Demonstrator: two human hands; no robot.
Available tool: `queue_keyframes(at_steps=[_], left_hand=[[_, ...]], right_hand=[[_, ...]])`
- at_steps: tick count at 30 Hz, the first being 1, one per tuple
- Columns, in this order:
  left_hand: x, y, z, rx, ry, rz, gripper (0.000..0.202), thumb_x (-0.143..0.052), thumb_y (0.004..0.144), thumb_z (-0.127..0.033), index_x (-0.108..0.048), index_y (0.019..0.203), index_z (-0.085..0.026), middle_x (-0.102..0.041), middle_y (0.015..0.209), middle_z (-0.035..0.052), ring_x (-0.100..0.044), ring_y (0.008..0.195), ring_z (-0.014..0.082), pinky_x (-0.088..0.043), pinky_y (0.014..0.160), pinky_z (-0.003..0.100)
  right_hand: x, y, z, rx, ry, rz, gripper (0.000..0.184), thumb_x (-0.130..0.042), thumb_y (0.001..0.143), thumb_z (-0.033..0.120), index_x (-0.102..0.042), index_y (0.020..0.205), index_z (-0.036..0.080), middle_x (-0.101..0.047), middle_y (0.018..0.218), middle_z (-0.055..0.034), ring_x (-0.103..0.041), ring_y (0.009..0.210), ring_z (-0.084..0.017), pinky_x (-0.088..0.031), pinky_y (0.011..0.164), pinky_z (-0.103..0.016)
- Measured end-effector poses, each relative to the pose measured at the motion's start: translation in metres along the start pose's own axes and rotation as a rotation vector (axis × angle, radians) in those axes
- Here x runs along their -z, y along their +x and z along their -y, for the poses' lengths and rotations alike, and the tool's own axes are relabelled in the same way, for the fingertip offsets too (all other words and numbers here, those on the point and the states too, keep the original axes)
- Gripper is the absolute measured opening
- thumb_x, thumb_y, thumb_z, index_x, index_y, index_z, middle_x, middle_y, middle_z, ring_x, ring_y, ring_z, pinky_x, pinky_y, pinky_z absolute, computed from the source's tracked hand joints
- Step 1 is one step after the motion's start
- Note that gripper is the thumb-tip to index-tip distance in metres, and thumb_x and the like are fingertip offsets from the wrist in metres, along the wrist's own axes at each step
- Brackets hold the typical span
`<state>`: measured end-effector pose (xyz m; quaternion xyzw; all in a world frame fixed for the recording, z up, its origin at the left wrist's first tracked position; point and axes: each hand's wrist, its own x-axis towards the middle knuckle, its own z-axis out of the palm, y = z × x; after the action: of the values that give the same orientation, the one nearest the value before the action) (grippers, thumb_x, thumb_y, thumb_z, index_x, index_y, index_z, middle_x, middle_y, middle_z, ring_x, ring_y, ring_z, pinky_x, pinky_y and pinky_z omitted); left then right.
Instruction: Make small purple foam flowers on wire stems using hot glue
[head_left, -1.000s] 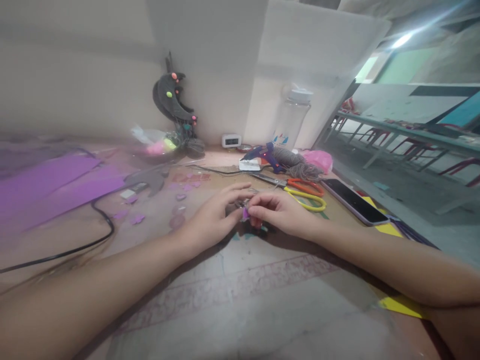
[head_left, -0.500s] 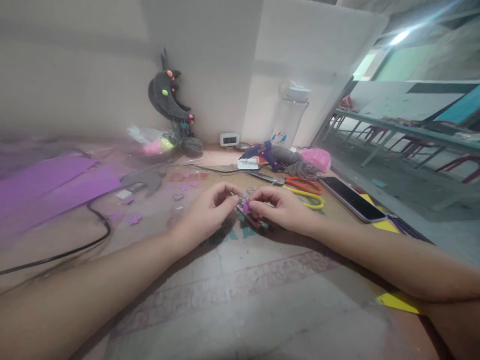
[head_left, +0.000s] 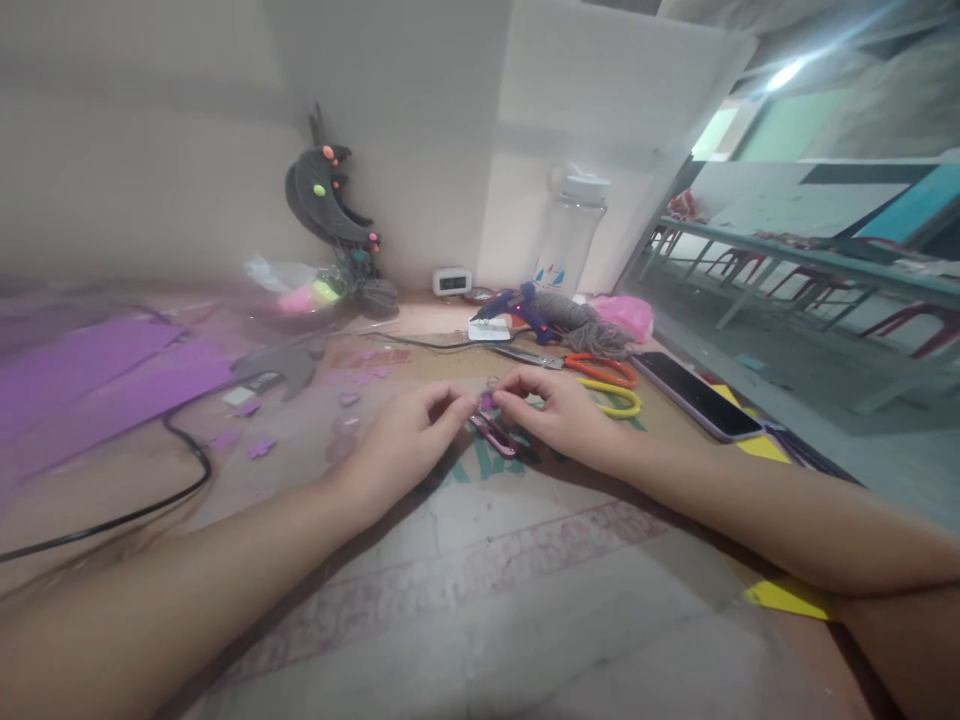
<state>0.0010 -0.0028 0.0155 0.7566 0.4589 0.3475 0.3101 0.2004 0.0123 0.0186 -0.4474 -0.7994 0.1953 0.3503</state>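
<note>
My left hand (head_left: 409, 440) and my right hand (head_left: 555, 412) meet at the middle of the table, fingers curled in a pinch. Between their fingertips sits a small purple piece (head_left: 487, 402). A pink slender tool (head_left: 495, 436) lies on the table just below the fingertips; whether a hand touches it is unclear. Both forearms rest across the worn table top (head_left: 480, 590).
Orange and yellow scissors (head_left: 607, 383), a phone (head_left: 696, 396), a blue glue gun (head_left: 517, 303), grey yarn (head_left: 592, 328) and a water bottle (head_left: 570, 235) lie beyond my right hand. Purple foam sheets (head_left: 90, 375), small purple cut-outs (head_left: 259, 446) and a black cable (head_left: 180, 470) lie left. Yellow paper (head_left: 787, 596) is under my right arm.
My left fingers, spread a second ago, have curled into a pinch beside my right fingertips. The pink tool has come into view below the hands. The view has shifted slightly.
</note>
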Motion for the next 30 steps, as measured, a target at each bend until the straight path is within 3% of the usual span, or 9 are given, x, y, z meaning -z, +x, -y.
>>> queue_keyframes(at_steps=[7,15,20,24,30], left_hand=[[-0.0019,-0.0003,0.0007,0.003,-0.068,0.047,0.027,-0.05,0.092,-0.04,-0.067,0.085,-0.019,-0.067,0.071,0.0007,-0.057,0.063,0.0154,-0.042,0.06,0.025],[-0.0011,-0.0009,-0.0001,0.016,-0.087,0.066,0.026,-0.051,0.092,-0.037,-0.065,0.08,-0.019,-0.067,0.069,0.0006,-0.057,0.06,0.0143,-0.042,0.057,0.025],[-0.0006,-0.0014,-0.0026,0.022,-0.091,0.069,0.024,-0.052,0.091,-0.035,-0.066,0.079,-0.019,-0.067,0.067,0.0,-0.056,0.057,0.0138,-0.041,0.056,0.025],[-0.0001,-0.0018,-0.0037,0.019,-0.053,0.064,0.023,-0.053,0.09,-0.033,-0.066,0.078,-0.019,-0.068,0.069,0.0004,-0.057,0.059,0.0141,-0.042,0.058,0.025],[-0.0003,-0.0005,-0.0016,0.001,-0.066,0.069,0.023,-0.053,0.091,-0.036,-0.068,0.084,-0.019,-0.07,0.075,0.0014,-0.06,0.065,0.0154,-0.043,0.061,0.026]], right_hand=[[-0.0016,-0.0019,-0.0029,0.01,-0.012,0.011,0.02,-0.058,0.088,0.033,-0.069,0.085,0.017,-0.071,0.076,-0.0017,-0.061,0.067,-0.013,-0.044,0.063,-0.024],[0.0017,-0.0032,-0.0029,0.044,0.023,0.071,0.032,-0.049,0.096,0.037,-0.068,0.078,0.018,-0.068,0.072,-0.0007,-0.061,0.069,-0.013,-0.044,0.067,-0.024],[0.0001,-0.0024,-0.0021,-0.035,0.109,0.067,0.022,-0.058,0.09,0.036,-0.069,0.095,0.018,-0.07,0.076,-0.0004,-0.063,0.069,-0.014,-0.047,0.067,-0.026],[-0.0028,-0.0027,0.0012,-0.063,0.106,0.083,0.019,-0.064,0.085,0.036,-0.069,0.091,0.019,-0.071,0.079,-0.0017,-0.063,0.07,-0.014,-0.048,0.067,-0.026],[-0.0036,-0.0021,0.001,-0.088,0.119,0.097,0.015,-0.059,0.087,0.031,-0.068,0.086,0.018,-0.069,0.072,-0.0004,-0.061,0.065,-0.013,-0.047,0.064,-0.026]])
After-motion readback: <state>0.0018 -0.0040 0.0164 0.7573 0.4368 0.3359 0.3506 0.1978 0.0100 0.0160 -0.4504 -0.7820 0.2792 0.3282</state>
